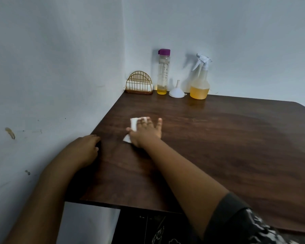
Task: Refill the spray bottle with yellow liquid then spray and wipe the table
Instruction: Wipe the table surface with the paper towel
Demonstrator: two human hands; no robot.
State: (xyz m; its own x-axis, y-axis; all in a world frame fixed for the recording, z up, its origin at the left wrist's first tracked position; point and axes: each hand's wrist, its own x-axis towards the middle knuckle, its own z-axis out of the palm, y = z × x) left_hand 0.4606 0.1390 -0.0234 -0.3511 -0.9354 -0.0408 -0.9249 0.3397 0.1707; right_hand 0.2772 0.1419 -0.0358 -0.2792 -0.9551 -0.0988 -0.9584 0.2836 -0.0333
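Yellow liquid [199, 93] sat in the spray bottle [202, 78] by the wall; refill looked done. My right hand [146, 132], fingers flat, pressed a tissue [133, 124] on the counter [218, 147]; my left hand [87, 148] gripped its edge. Wiping unfinished, I judged.

The dark brown wood-look surface [218, 138] shows fine grain and a smooth, low sheen. The folded white sheet [133, 125] on it looks like thin matt paper, though it could be cloth. The rounded translucent plastic spray bottle [200, 85] is frosted, its trigger head plain white plastic. The tall clear bottle with the purple cap [163, 73] is glossy. The small white funnel [176, 92] looks like dull plastic. The gold arched wire holder [139, 83] seems metal. The pale painted wall [60, 67] is matt and scuffed.
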